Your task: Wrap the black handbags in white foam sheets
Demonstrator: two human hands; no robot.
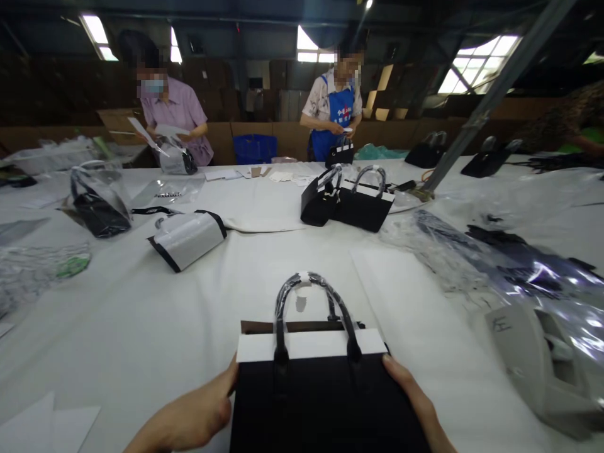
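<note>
A black handbag (325, 402) stands upright close in front of me, its lower part cut off by the frame. White paper (311, 344) is folded over its top edge, and clear plastic wraps its two arched handles (283, 302). My left hand (202, 406) presses on the bag's left side, its fingers partly hidden behind it. On the opposite side my right hand (410, 390) grips the upper right edge, thumb in front and the other fingers out of sight.
Black handbags (363, 204) stand mid-table; a white-wrapped bag (191, 239) lies left of them, near a plastic-covered bag (99, 201). At right are a tape dispenser (542, 358), clear plastic (528, 264) and a slanted metal pole (476, 119). Two people (177, 113) work across the table (155, 340).
</note>
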